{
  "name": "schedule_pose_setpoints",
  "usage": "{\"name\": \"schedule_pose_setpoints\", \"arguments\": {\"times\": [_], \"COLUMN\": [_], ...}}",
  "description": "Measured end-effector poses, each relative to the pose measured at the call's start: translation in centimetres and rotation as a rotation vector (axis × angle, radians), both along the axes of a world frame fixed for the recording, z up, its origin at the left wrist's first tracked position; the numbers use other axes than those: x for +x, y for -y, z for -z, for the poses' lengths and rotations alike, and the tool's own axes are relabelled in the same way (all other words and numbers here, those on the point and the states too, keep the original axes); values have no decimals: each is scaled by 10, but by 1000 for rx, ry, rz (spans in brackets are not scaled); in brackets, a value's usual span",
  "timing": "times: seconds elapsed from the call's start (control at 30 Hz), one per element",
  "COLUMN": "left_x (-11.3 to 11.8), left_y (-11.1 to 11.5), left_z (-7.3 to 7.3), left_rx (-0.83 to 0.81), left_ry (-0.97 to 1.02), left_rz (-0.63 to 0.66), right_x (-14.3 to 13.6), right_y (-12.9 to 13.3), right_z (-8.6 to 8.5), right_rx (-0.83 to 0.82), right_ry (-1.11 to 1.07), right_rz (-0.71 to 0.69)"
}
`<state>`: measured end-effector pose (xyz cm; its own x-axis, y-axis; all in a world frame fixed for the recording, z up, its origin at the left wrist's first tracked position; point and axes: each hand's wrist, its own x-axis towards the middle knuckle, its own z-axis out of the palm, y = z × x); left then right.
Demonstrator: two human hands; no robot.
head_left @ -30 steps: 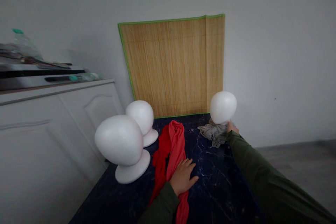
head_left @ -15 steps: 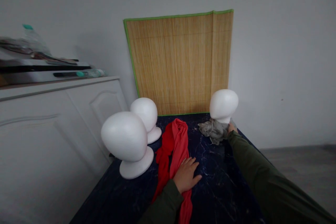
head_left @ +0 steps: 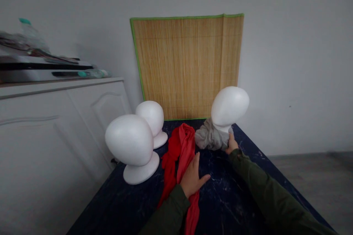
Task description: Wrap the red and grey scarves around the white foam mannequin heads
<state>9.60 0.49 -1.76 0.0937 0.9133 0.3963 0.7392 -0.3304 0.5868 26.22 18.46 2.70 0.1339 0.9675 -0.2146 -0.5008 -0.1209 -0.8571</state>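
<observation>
A white foam mannequin head (head_left: 230, 106) leans to the right at the far right of the table, with a grey scarf (head_left: 211, 137) bunched about its neck and base. My right hand (head_left: 232, 143) is closed at the base of this head, against the scarf; its fingertips are hidden. My left hand (head_left: 193, 177) is open, thumb held apart, over a coral-red scarf (head_left: 187, 147); I cannot tell whether it touches the cloth. A brighter red scarf (head_left: 171, 161) lies alongside on the left.
Two more white mannequin heads, a near one (head_left: 129, 139) and a far one (head_left: 150, 117), stand on the left of the dark marbled table (head_left: 220, 198). A bamboo mat (head_left: 187, 66) is against the wall behind. A white cabinet (head_left: 55, 136) borders the left side.
My right hand has brought the right-hand mannequin head and grey scarf nearer and leftward, and the head now tilts. My left hand has turned, its fingers lifting and pointing more forward.
</observation>
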Motion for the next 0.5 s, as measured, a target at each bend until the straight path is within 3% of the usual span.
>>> {"name": "schedule_pose_setpoints", "arguments": {"times": [0.23, 0.37, 0.5], "left_x": [10, -7, -39], "left_y": [-1, -1, -8], "left_z": [5, -7, -22], "left_rx": [222, 262, 307], "left_ry": [397, 601, 945], "left_rz": [-255, -189, -433], "right_x": [-37, -24, 12], "right_y": [95, 102, 93], "right_z": [21, 23, 27], "right_rx": [-78, -77, -5], "right_ry": [-219, -257, -213], "right_rz": [-317, -351, -424]}}
